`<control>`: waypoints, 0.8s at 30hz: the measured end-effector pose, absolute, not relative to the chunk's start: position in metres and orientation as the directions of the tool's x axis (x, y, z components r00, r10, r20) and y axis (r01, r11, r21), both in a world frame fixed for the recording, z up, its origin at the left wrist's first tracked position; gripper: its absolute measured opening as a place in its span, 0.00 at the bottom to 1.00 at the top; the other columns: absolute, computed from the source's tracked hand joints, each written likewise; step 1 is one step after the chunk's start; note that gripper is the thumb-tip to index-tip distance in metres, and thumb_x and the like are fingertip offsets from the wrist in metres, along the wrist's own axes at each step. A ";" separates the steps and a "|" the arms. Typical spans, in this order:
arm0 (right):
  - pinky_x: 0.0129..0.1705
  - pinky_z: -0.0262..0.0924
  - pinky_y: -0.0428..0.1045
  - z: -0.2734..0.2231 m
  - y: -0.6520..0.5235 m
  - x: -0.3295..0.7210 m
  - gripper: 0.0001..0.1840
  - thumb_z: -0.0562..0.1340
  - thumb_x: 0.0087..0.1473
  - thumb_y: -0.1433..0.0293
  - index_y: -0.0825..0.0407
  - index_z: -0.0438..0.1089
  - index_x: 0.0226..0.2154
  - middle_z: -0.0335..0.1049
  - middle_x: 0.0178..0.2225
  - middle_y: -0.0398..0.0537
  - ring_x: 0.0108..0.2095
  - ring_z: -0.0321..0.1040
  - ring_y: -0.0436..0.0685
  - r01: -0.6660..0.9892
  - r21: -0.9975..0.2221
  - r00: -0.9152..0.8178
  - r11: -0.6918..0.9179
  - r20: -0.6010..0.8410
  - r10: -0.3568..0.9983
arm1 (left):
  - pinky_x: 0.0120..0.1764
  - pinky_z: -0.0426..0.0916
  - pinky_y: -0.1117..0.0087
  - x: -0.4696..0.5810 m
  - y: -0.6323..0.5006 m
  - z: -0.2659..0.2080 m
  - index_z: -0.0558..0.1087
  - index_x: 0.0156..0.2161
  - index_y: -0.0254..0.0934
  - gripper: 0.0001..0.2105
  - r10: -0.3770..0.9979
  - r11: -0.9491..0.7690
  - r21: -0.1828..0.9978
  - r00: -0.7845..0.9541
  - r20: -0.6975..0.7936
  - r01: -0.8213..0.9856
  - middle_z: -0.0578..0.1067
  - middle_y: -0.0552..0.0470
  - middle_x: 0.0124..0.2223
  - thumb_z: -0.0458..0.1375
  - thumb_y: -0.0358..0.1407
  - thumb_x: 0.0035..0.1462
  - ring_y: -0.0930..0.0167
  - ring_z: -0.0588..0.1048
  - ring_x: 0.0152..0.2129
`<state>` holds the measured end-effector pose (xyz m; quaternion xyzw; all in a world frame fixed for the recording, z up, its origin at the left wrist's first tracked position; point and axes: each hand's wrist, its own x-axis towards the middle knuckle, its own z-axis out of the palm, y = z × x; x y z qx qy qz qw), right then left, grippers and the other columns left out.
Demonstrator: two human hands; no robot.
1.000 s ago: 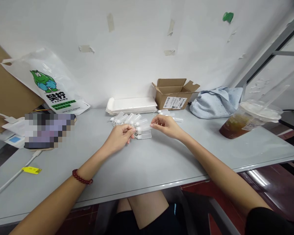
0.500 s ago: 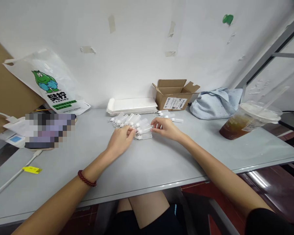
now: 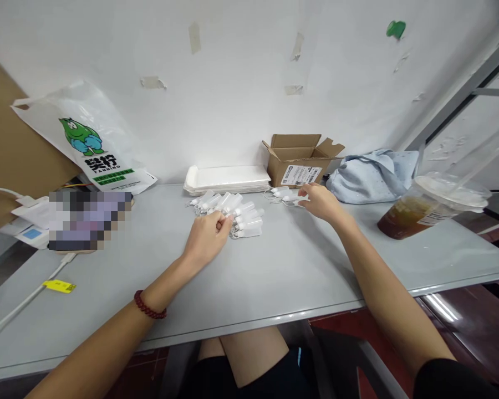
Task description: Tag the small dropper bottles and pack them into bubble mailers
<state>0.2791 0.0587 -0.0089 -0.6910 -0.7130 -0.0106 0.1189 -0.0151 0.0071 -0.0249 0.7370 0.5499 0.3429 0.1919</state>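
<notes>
Small clear plastic bottles [image 3: 248, 224] with white caps and thin cord loops lie in a slanting row on the grey table. My left hand [image 3: 208, 235] rests at the near left of this row, thumb and fingers pinched together by the cord loops. What lies in that pinch, if anything, is hidden. Farther right, a few more of these bottles [image 3: 280, 192] lie in front of the cardboard box. Over them is my right hand [image 3: 321, 201], thumb and forefinger a little apart around the end of one bottle, which the fingers partly cover.
A stack of white trays [image 3: 228, 178] stands against the wall beside an open cardboard box [image 3: 301, 166]. A light blue cloth bag [image 3: 366, 176] and a cup of brown drink [image 3: 416, 208] are at right. At left are a printed plastic bag [image 3: 95, 138], a blurred-out phone and a cable [image 3: 23, 305].
My right hand has moved right and back, from the row of bottles to the few by the box. My left hand stays at the row. The view has shifted slightly.
</notes>
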 end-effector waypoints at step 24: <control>0.32 0.57 0.47 0.007 0.026 0.222 0.17 0.58 0.55 0.58 0.54 0.74 0.34 0.72 0.31 0.47 0.31 0.64 0.52 0.455 -0.818 -0.265 0.352 0.252 0.931 | 0.28 0.63 0.71 -0.007 -0.006 -0.020 0.68 0.41 0.38 0.11 0.960 -0.276 0.832 0.178 0.215 0.482 0.71 0.56 0.27 0.54 0.42 0.57 0.73 0.68 0.20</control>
